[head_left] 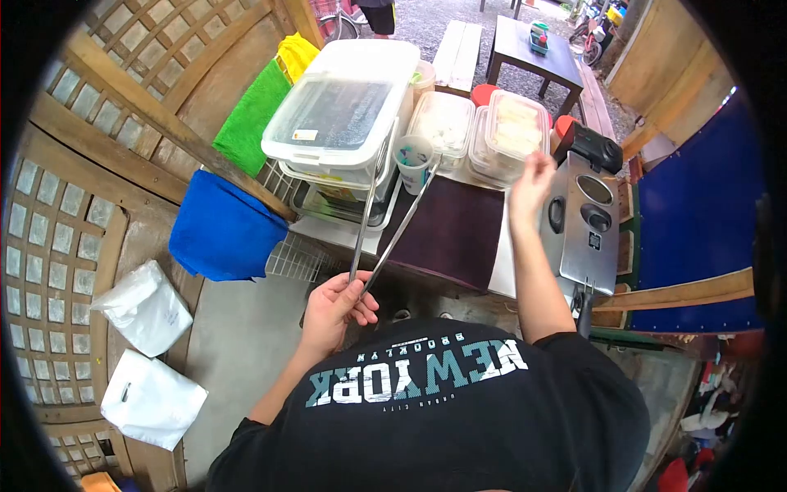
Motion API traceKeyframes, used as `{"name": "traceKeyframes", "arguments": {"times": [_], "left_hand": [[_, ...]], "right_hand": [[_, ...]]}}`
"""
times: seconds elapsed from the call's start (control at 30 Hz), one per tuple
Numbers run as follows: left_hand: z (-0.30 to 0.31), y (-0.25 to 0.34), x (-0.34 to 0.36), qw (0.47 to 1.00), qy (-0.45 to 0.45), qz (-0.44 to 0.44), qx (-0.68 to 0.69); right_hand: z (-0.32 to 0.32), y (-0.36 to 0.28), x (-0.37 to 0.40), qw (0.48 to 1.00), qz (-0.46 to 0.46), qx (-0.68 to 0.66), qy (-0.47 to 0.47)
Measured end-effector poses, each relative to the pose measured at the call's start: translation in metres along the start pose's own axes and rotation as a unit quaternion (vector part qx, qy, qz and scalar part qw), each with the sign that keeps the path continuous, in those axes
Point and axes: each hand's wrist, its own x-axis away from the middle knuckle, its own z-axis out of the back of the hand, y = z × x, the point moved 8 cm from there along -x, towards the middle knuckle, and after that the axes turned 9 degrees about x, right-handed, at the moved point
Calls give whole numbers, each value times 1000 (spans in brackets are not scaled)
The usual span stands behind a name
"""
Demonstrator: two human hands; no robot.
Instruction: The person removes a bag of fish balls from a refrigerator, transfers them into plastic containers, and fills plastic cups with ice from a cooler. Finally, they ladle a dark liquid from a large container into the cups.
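Observation:
In my left hand (338, 305), long metal tongs (399, 232) are gripped near their joined end. Their two arms spread away from me; one tip reaches the stacked clear bins (336, 107), the other the side of a small tub (413, 160). Raised over the right part of the counter, my right hand (533, 187) has its fingers curled together, and their inner side is hidden. Just beyond it stands a clear lidded container (516, 123) with pale food inside. A dark cloth (451, 230) lies flat between my two hands.
A steel cooker (586, 238) with round dials and a handle stands at the right. Another clear container (443, 123) holds white pieces. Green (252, 111) and blue cloths (217, 225) hang at the left. White plastic bags (154, 399) lie lower left. Beyond is a dark table (537, 53).

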Motion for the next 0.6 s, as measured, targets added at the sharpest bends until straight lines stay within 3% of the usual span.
{"name": "traceKeyframes", "arguments": {"times": [0.07,0.1,0.13,0.2,0.4,0.6], "left_hand": [[0,-6,-4,1000,6,19,-11],[0,-7,-5,999,8,26,-18],[-1,-11,-7,999,2,33,-22],[0,-17,-12,999,-11,43,-31],[1,-30,-18,996,-13,79,-40],[8,-55,-30,988,-19,146,-56]], "right_hand": [[27,-8,-40,970,58,232,32],[17,44,-63,964,-21,264,-16],[-10,102,-74,982,-139,69,-109],[-33,128,-79,956,-123,194,-185],[-83,110,-55,953,-159,173,-191],[-119,92,-44,965,-117,138,-189]]}}
